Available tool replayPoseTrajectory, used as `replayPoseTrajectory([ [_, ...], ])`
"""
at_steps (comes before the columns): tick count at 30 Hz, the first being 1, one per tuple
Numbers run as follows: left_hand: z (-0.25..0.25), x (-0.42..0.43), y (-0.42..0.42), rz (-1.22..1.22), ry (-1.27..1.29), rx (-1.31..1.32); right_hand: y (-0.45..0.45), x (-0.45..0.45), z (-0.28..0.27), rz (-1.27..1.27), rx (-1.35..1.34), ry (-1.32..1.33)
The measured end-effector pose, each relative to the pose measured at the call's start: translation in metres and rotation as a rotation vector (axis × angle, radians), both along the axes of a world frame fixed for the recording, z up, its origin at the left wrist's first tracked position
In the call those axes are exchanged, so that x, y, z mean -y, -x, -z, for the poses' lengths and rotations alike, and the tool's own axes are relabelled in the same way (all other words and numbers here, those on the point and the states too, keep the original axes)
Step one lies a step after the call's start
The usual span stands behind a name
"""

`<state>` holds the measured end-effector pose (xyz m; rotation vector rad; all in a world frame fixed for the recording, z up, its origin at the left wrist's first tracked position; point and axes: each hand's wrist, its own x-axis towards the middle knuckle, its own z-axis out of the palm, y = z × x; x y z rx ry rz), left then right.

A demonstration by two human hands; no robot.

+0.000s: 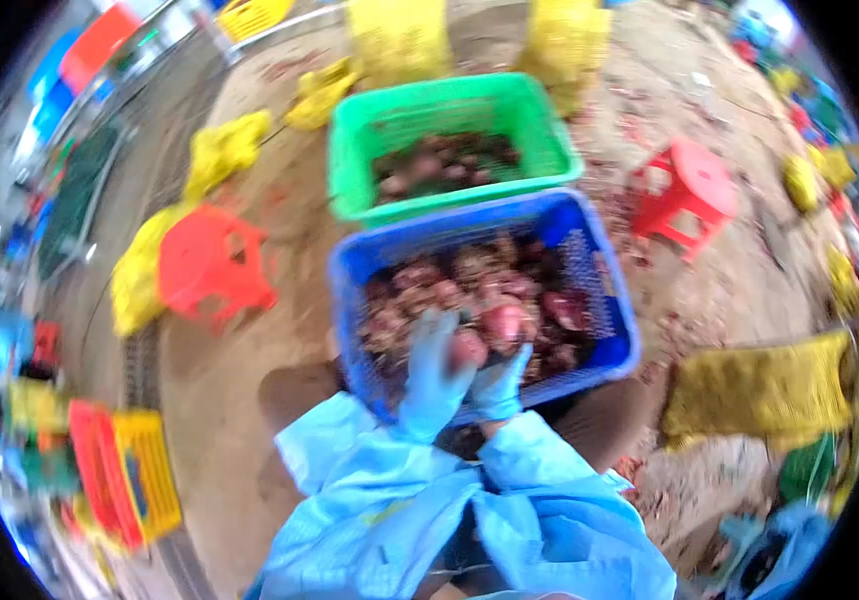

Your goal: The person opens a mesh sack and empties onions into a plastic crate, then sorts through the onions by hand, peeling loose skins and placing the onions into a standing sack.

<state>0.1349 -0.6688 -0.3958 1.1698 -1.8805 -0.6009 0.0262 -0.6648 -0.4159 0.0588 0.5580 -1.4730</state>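
Both hands wear light blue gloves and are over the near side of a blue basket (621, 300) of red onions with dry, loose skins. My left hand (431, 375) is closed around a small red onion (467, 348), its fingers pointing away from me. Close beside it, my right hand (500, 385) has its fingers against a larger red onion (507, 322) and seems to grip it. Motion blur softens the fingertips. Touching the blue basket's far side is a green basket (349, 170) with more dark onions low inside.
Red plastic stools stand left (204, 265) and right (694, 190). Full yellow mesh sacks (399, 40) are beyond the baskets, and another yellow sack (759, 390) lies at right. Onion skins litter the brown floor (239, 400). Red and yellow crates (144, 475) sit at lower left.
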Motion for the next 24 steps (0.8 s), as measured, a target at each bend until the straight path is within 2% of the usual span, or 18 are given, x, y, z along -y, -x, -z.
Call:
replayPoseTrajectory([
  [1,-0.008,-0.001,0.008,0.007,0.028,0.007,0.003,0.001,-0.030,0.007,0.128,-0.158],
  [3,-0.024,-0.002,0.023,0.070,0.092,-0.013,0.015,0.014,0.032,0.069,0.174,0.010],
  [4,-0.009,-0.004,0.022,0.088,0.029,-0.131,0.015,0.014,-0.051,0.305,-0.290,-0.061],
  [7,0.040,0.003,0.013,0.117,-0.333,-0.435,0.085,0.032,-0.037,0.384,0.341,0.187],
  [9,-0.004,-0.010,0.021,0.072,-0.390,-0.308,0.157,0.018,-0.087,0.477,-0.042,0.229],
  [10,-0.003,-0.008,0.023,0.047,-0.449,-0.383,0.192,0.013,-0.113,0.566,-0.023,0.321],
  [11,0.002,-0.005,0.021,0.019,-0.513,-0.456,0.230,0.007,-0.135,0.651,-0.005,0.411],
  [12,0.022,0.001,0.015,0.052,-0.562,-0.477,0.277,-0.002,-0.138,0.888,-0.317,0.364],
  [13,0.043,0.004,0.010,-0.039,-0.616,-0.594,0.313,-0.021,-0.161,0.968,-0.445,0.413],
  [15,0.023,0.003,0.017,-0.149,-0.757,-0.567,0.380,-0.063,-0.207,1.059,-0.695,0.463],
  [17,0.088,0.016,-0.011,-0.244,-0.685,-0.610,0.453,-0.097,-0.249,1.235,-0.866,0.577],
  [18,0.092,0.017,-0.015,-0.320,-0.718,-0.633,0.478,-0.112,-0.269,1.372,-0.839,0.487],
  [19,0.091,0.018,-0.018,-0.398,-0.748,-0.657,0.529,-0.129,-0.278,1.506,-1.051,0.539],
  [20,0.085,0.018,-0.020,-0.437,-0.780,-0.655,0.535,-0.145,-0.295,1.445,-1.094,0.462],
  [21,0.084,0.020,-0.023,-0.477,-0.812,-0.651,0.557,-0.153,-0.310,1.627,-1.033,0.299],
  [22,0.120,0.031,-0.047,-0.465,-0.778,-0.625,0.613,-0.170,-0.306,1.875,-1.288,0.250],
  [23,0.116,0.029,-0.046,-0.520,-0.758,-0.604,0.612,-0.169,-0.310,1.943,-1.212,0.133],
  [24,0.109,0.026,-0.045,-0.553,-0.773,-0.638,0.642,-0.176,-0.297,1.870,-1.378,0.000],
])
